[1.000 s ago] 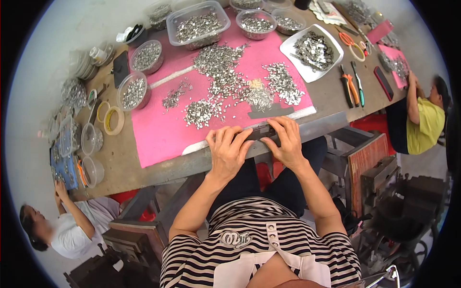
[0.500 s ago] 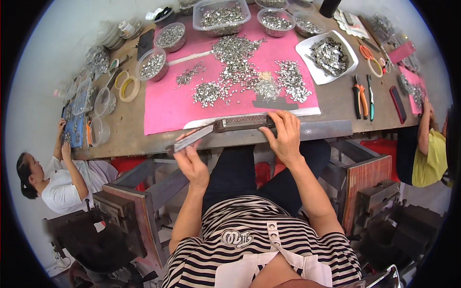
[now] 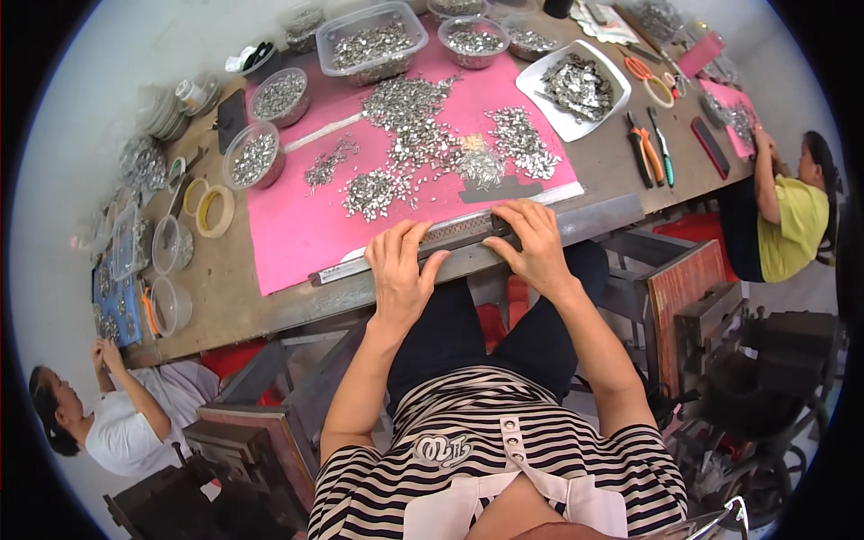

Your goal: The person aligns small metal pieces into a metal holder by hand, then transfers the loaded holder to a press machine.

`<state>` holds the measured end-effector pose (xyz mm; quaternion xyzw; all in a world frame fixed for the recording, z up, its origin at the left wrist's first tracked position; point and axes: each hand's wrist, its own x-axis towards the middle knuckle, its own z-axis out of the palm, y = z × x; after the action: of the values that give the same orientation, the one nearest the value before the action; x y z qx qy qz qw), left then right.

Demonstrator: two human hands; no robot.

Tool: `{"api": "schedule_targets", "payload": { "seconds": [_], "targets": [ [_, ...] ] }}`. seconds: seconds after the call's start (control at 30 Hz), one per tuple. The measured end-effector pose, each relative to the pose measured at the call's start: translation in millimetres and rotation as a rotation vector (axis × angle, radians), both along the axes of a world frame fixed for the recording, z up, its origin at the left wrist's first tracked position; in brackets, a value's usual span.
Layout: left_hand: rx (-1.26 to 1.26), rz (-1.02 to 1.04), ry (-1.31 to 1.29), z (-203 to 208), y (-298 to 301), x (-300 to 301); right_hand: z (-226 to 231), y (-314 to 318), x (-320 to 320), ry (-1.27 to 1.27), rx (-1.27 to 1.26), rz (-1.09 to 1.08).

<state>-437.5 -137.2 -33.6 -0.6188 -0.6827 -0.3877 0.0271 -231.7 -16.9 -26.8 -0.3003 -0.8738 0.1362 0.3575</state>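
Bar [image 3: 454, 236] straightened, partly hidden by left hand [image 3: 398, 274], right hand [image 3: 537, 247]

Single head-worn fisheye, wide, facing steeply down; left hand [image 3: 399, 272] and right hand [image 3: 535, 243] near, bench [image 3: 225, 290] beyond.

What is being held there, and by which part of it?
A long narrow bar. The left grip holds it near its middle, with its left end sticking out, and the right grip holds its right end.
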Motion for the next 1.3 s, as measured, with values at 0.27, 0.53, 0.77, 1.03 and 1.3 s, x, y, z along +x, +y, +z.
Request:
{"api": "schedule_targets", "payload": {
  "seconds": [0.27,0.53,0.77,1.03,1.3],
  "targets": [
    [0.078,0.027,-0.03,-13,4,0,14,24,-11,-0.21,0.209,0.136],
    [0.089,0.014,-0.035,-11,3,1,59,84,-4,-0.055,0.48,0.012],
    [0.076,0.031,-0.016,-11,2,2,29,103,28,-0.202,0.246,-0.214],
    [0.07,0.04,0.013,-13,4,3,9,80,17,-0.147,0.104,-0.158],
    [0.062,0.045,0.024,-13,3,2,17,84,23,-0.144,0.022,-0.079]
  ]
}}
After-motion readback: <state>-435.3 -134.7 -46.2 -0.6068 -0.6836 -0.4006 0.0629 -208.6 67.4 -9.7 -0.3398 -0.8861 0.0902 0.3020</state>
